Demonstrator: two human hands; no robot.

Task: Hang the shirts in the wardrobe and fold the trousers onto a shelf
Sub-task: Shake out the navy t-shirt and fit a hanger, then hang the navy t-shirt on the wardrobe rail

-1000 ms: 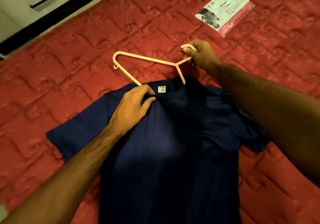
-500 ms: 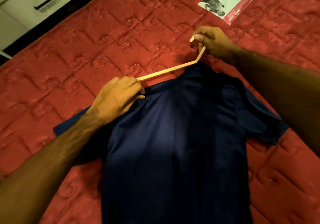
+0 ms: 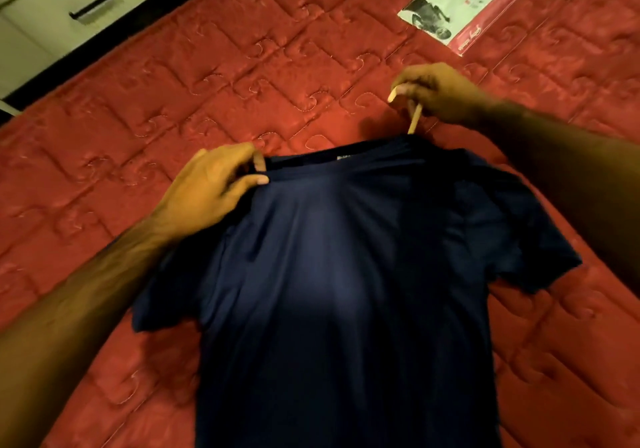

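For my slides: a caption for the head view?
Left hand pinches navy shirt collar; right hand holds hanger hook.

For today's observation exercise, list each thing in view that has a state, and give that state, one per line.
Navy T-shirt: flat on the red quilt, collar stretched.
Hanger: mostly hidden inside the collar, hook end out.
Left hand: pinches the collar.
Right hand: grips the hanger's hook.
Drawer: closed.
Packet: lying flat.
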